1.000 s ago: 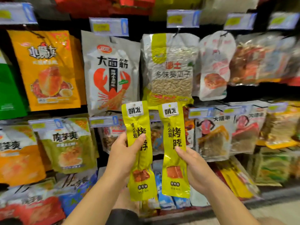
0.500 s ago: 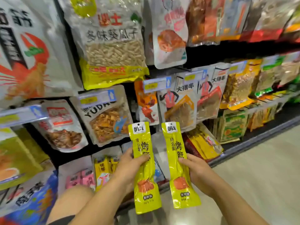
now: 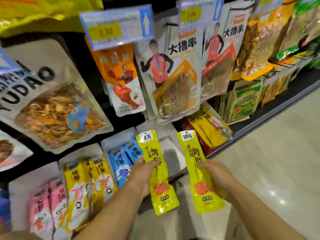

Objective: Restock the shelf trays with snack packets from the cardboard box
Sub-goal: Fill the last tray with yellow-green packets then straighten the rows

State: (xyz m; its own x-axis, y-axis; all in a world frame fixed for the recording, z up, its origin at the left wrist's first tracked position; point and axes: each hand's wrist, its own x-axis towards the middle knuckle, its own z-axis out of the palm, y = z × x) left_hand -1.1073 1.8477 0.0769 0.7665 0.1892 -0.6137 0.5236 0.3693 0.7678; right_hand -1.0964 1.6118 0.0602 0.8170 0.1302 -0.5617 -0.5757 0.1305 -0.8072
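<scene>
Snack packets (image 3: 161,193) gripped in both hands (image 3: 140,175)

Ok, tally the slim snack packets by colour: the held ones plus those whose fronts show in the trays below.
Lime packets: 2, one gripped by the left hand, one by the right hand
Blue packets, tray: 2
Yellow packets, tray: 2
Pink packets, tray: 2
Total: 8
</scene>
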